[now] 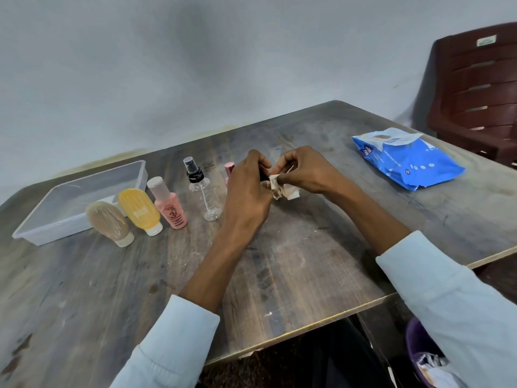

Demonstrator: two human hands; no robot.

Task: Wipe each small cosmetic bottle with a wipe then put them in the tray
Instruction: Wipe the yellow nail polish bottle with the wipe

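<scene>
My left hand (247, 189) grips a small clear bottle (275, 195) with a dark cap, mostly hidden behind its fingers. My right hand (303, 170) pinches a crumpled white wipe (285, 189) against that bottle. To the left stand a clear spray bottle (204, 194), a pink bottle (169, 204), a yellow tube (140, 211) and a beige tube (110, 223). A pink-capped bottle (229, 168) peeks out behind my left hand. The clear plastic tray (39, 231) sits at the far left with nothing in it.
A blue pack of wipes (405, 159) lies at the right of the wooden table (293, 261). A dark red chair (475, 88) stands beyond the right corner. A purple bin (425, 357) with used wipes sits below the table's right edge.
</scene>
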